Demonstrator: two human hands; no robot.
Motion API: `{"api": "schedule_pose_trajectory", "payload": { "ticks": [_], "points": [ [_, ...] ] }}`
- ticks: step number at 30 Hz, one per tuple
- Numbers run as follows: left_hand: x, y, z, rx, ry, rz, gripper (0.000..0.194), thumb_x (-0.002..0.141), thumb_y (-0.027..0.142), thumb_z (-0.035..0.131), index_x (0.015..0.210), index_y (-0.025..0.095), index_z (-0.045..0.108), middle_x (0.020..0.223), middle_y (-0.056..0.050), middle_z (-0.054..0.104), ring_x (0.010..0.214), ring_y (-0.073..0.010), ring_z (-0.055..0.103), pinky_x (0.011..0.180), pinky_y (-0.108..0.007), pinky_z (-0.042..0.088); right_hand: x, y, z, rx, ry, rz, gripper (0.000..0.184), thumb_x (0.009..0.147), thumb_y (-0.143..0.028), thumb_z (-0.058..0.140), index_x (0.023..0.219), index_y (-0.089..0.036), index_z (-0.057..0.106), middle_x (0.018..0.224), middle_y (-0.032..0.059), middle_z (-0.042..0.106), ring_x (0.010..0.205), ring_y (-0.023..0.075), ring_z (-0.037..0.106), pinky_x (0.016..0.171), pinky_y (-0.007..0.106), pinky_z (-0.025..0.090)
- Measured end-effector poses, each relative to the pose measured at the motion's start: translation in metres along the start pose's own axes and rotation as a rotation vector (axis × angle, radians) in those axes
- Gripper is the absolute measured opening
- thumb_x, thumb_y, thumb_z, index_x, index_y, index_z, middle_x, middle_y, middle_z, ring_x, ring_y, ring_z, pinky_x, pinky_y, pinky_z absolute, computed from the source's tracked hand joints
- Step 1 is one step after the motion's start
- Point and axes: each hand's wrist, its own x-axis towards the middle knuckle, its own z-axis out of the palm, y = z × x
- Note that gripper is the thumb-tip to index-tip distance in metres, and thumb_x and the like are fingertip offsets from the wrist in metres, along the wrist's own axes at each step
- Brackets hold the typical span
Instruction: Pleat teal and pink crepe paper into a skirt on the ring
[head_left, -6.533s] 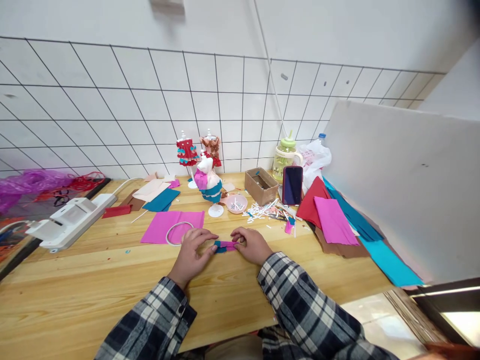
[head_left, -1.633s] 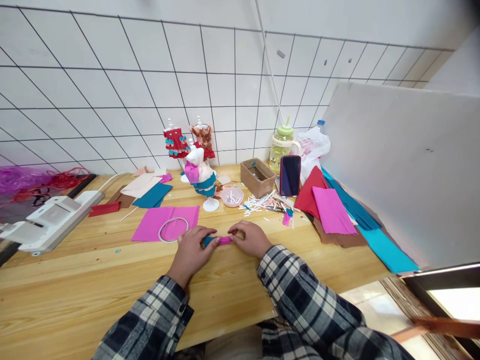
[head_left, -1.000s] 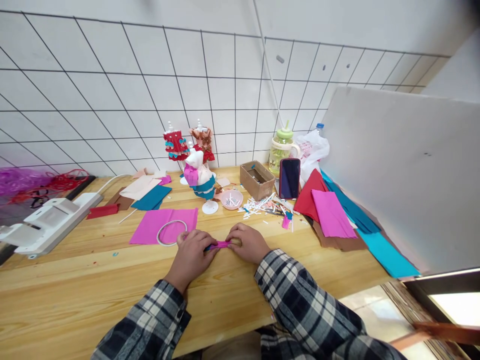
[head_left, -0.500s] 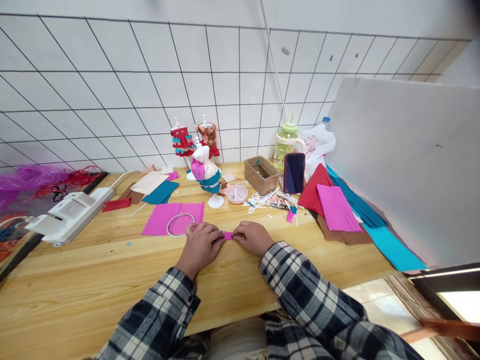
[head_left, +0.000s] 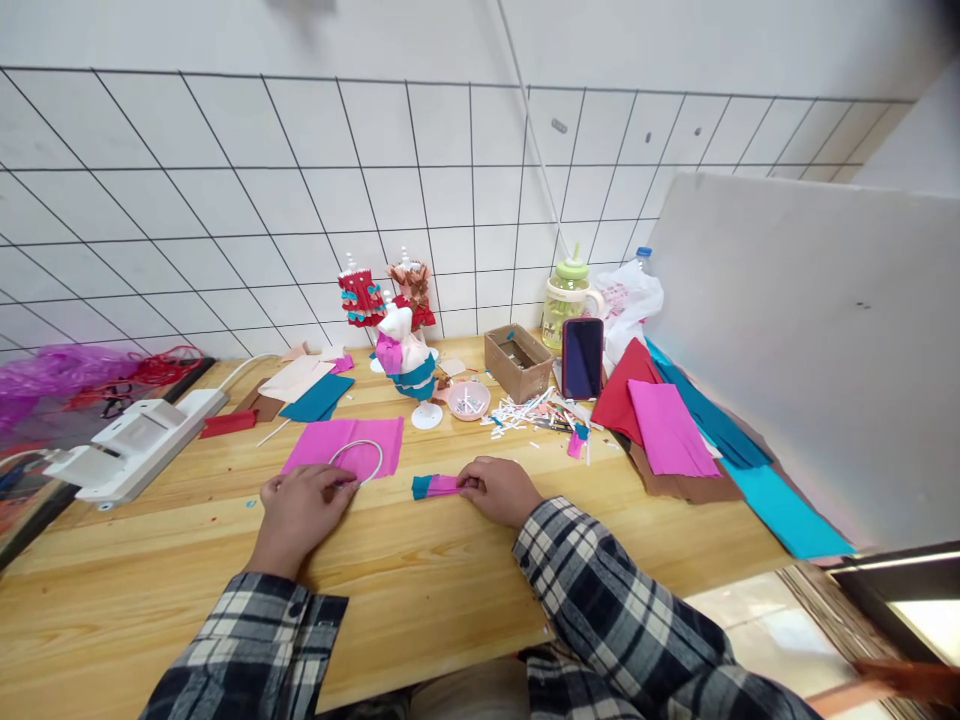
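Note:
My right hand is closed, thumb and fingers pinching one end of a small gathered crepe paper strip. The strip lies low over the table, magenta near my fingers and teal at its free left end. My left hand rests at the front edge of a magenta crepe paper sheet. Its fingers are drawn together on the lower left edge of a thin white ring, which lies on that sheet. The fingertips partly cover the ring's near side.
Small dress forms in crepe paper, one with a teal skirt, stand at the back. Nearby are a pink dish, a cardboard box, paper scraps, a phone and a jug. Folded crepe paper lies right; a power strip, left.
My left hand has let go of the crepe paper strip and moved left to the white ring. The right hand keeps its pinch, and the strip's teal end now shows.

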Motion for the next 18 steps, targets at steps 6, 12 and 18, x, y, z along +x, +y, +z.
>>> {"api": "schedule_pose_trajectory", "payload": {
  "ticks": [6,12,18],
  "points": [
    [0.002,0.007,0.005,-0.027,-0.052,0.049,0.025,0.084,0.046,0.053,0.086,0.028,0.07,0.1,-0.004,0.072,0.104,-0.0301,0.059,0.093,-0.052,0.028,-0.001,-0.004,-0.001,0.115,0.029,0.067,0.039,0.08,-0.019,0.067,0.117,-0.028,0.06,0.081,-0.0051,0.069,0.076,0.0131,0.062,0.068,0.024,0.041],
    [0.0,0.012,0.012,-0.246,0.133,-0.002,0.033,0.091,0.045,0.043,0.1,0.019,0.062,0.102,-0.01,0.07,0.1,-0.0278,0.06,0.089,-0.043,0.04,0.0,-0.003,-0.004,0.119,0.191,0.047,0.029,0.084,-0.021,0.061,0.113,-0.024,0.062,0.084,-0.0016,0.068,0.078,0.0144,0.061,0.073,0.026,0.044],
    [-0.015,0.067,0.019,-0.532,0.192,0.069,0.024,0.094,0.04,0.042,0.1,0.021,0.056,0.094,-0.005,0.069,0.091,-0.0214,0.063,0.083,-0.034,0.047,-0.005,-0.026,0.002,0.208,0.357,-0.011,0.023,0.087,-0.029,0.057,0.109,-0.023,0.06,0.092,0.0017,0.071,0.074,0.0147,0.064,0.076,0.028,0.05]
  ]
}}
